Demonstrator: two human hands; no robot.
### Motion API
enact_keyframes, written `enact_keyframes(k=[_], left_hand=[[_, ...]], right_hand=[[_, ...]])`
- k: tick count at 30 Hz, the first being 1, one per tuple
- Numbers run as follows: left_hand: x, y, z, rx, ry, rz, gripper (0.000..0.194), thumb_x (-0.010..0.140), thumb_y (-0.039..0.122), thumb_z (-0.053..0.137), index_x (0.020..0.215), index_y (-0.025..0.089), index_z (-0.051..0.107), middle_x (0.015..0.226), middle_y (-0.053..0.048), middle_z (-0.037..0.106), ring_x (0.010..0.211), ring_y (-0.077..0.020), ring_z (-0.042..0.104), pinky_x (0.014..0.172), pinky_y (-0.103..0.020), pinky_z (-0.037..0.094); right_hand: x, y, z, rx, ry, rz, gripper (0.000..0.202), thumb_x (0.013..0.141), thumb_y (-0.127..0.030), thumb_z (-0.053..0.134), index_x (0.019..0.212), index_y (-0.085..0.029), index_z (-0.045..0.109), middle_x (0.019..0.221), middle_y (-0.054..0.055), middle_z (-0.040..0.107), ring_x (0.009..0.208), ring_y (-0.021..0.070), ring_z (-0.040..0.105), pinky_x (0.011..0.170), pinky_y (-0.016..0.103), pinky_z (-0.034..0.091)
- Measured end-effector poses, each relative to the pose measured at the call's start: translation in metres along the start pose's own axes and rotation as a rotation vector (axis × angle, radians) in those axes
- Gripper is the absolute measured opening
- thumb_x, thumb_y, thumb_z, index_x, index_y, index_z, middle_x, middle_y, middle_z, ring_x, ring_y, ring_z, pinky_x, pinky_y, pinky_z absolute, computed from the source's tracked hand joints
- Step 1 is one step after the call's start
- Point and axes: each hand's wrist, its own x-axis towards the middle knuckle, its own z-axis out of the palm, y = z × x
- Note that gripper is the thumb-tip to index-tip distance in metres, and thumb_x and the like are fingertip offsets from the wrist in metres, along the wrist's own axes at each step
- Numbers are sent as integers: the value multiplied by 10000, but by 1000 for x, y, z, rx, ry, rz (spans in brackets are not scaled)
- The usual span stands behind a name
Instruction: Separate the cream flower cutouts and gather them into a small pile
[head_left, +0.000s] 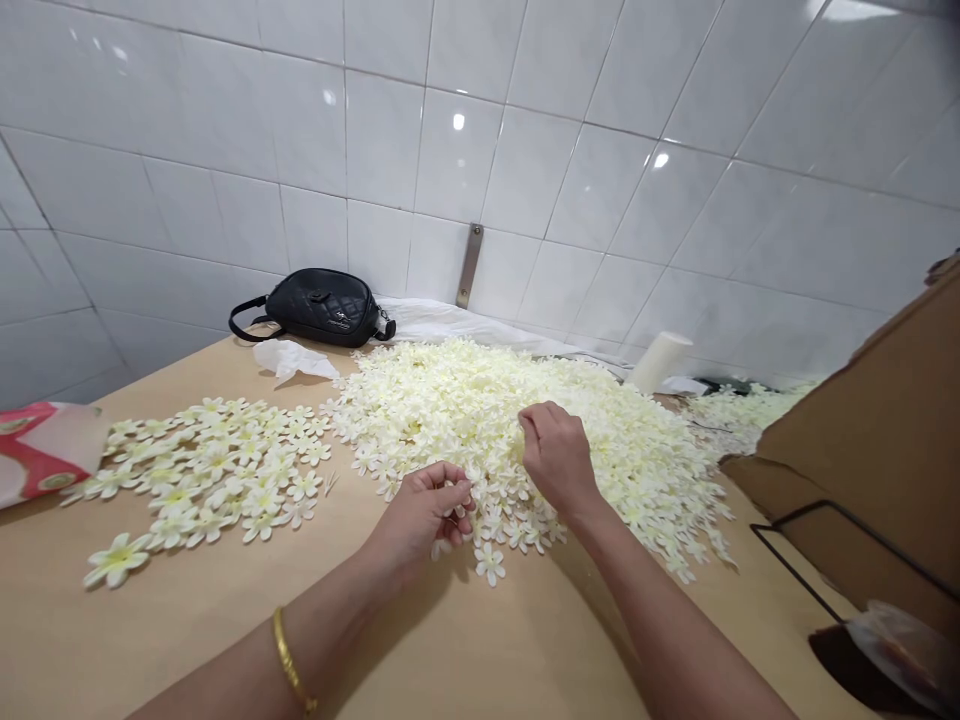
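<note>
A large heap of small white artificial flowers [450, 400] with pale yellow centres covers the middle of the table. At its front edge my left hand [424, 510] is closed, thumb and fingers pinched together. White petals show just below those fingers; whether they are held or lie on the table I cannot tell. Over the heap, to the right, my right hand [556, 452] is closed too, its thumb pressed to the curled index finger. What it holds, if anything, is hidden. One loose flower [490, 564] lies in front of the heap, between my wrists.
Larger white-yellow flowers [217, 465] are spread at the left, beside a red-and-white patterned item [49, 452]. Behind are a black bag [322, 305], crumpled white tissue [294, 360] and a white roll [660, 362]. A cardboard box [870, 440] with a black wire frame [799, 575] bounds the right.
</note>
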Motion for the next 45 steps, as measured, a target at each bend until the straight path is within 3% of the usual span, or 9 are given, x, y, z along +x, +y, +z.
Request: enact_keyframes(k=[4,7,13,21,24,29,33,40,45], left_hand=[[2,0,-3,-16,-14,24,213,606,253,657,667,152,480,526,33,518,401,-63,479,358,-156,323],[2,-1,-4,-26,-31,40,196,624,245,646,690,158,484,549,28,531,409,-64,487,368,-159,339],[-1,-1,-2,-31,-85,47,185,628,256,653,701,157,515,531,28,524,421,-63,486,383,-156,352],[-2,0,-1,-24,-178,82,171,658,275,635,685,144,527,515,25,534,423,-55,477,392,-149,350],[-1,-1,-1,-27,-169,88,165,662,264,632,706,146,526,503,27,533,422,-59,477,395,-153,351],[0,-2,0,-23,-125,58,206,622,274,663,685,140,519,548,26,538,412,-60,482,375,-161,341],[0,-1,-1,-16,-87,47,209,630,282,656,685,133,520,546,19,531,415,-60,479,376,-161,345],[-1,-1,-2,-20,-102,15,190,669,279,627,675,129,510,568,11,529,423,-54,478,374,-152,333],[-2,4,0,-22,-56,-60,204,732,329,555,713,129,520,560,5,521,408,-52,470,375,-149,331]], right_hand=[[3,-6,3,-15,-27,-24,135,777,-161,422,719,-170,543,739,60,532,740,190,454,674,319,309],[-13,-21,-6,139,-40,38,171,816,-198,393,744,-171,545,743,50,533,726,170,472,672,298,342],[-37,-50,-20,666,-348,295,203,817,-332,428,767,-177,549,701,21,543,665,146,493,609,263,387],[-35,-48,-16,1083,-382,549,228,705,-358,587,811,-163,538,693,-10,516,621,103,462,580,224,381],[-35,-45,-20,1141,-425,581,208,674,-342,618,708,-151,541,587,-35,473,545,80,405,528,209,338],[-30,-37,-22,986,-386,519,200,697,-328,577,618,-147,544,541,-30,471,538,90,414,546,225,343],[-14,-23,-17,730,-266,443,238,726,-351,526,596,-151,531,528,-22,469,521,98,418,518,227,341],[18,5,-2,509,-111,398,235,722,-344,493,581,-160,530,520,-8,478,514,121,431,515,244,340],[20,2,-7,323,18,301,154,745,-245,458,758,-167,591,781,52,532,705,168,485,658,288,356]])
